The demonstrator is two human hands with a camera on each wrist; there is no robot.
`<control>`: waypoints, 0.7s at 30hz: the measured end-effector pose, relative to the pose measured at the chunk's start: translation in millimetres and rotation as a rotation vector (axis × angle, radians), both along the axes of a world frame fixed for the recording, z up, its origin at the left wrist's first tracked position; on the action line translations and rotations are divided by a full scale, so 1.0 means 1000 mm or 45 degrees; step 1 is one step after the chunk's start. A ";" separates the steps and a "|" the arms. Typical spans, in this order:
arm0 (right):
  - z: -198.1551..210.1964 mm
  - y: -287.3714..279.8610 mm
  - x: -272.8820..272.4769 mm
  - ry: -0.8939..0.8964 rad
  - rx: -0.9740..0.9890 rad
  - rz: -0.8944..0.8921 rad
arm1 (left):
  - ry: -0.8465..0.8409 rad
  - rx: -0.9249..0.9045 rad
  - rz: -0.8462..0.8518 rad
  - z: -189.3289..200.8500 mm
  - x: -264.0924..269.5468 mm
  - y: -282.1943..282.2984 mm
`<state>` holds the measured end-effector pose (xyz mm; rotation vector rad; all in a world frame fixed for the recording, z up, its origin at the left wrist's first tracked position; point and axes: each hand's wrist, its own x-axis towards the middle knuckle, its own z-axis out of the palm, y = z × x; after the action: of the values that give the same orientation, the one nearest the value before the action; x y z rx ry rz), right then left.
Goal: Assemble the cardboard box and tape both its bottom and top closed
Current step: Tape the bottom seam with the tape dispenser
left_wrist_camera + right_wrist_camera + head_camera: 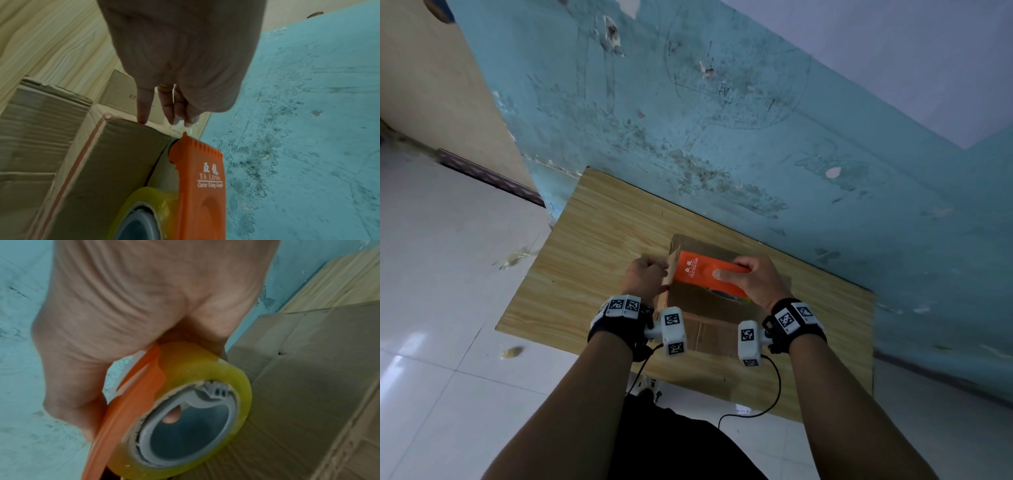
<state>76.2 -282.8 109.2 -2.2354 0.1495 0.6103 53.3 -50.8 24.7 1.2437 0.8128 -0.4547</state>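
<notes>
The cardboard box (705, 308) stands on the wooden board (585, 240) that lies on the tiled floor (431, 274), close to the blue wall (722, 120). I judge it already squared up: the left wrist view shows folded flaps (115, 154) meeting on the face that points up, with a pale strip running along one edge, possibly old tape, though I cannot be sure. Whether this upward face is the bottom or the top I cannot tell, and the face against the board is hidden.

My right hand (753, 279) grasps the orange tape dispenser (709, 274), thumb laid flat along its side, with the yellowish clear tape roll (185, 410) loaded in it. The serrated end of the dispenser sits at the box's left edge. My left hand (645, 277) is at that same edge with fingers (145, 105) pointing down, tips touching the cardboard; it seems to be pressing a tape end there, but I see no film clearly.

So I read this as the start of one taping pass. Left to do: draw the strip across the seam, cut it, then turn the box and seal the other face.
</notes>
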 end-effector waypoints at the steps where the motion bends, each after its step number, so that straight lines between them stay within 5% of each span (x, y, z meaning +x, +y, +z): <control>1: 0.000 -0.001 0.000 -0.002 -0.008 0.000 | -0.005 0.023 -0.020 0.000 0.000 -0.001; 6: 0.003 -0.007 -0.001 0.026 -0.048 0.005 | -0.059 0.254 -0.225 -0.011 -0.004 -0.010; 15: 0.001 -0.008 -0.003 0.046 -0.091 0.023 | -0.106 0.323 -0.249 -0.026 -0.016 -0.018; 21: 0.001 -0.004 -0.005 0.046 -0.111 0.061 | -0.368 0.481 -0.274 -0.036 -0.032 -0.026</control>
<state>71.0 -286.6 109.8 -2.3189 0.1439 0.6818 21.2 -77.3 -10.9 1.7133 0.5325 -0.2890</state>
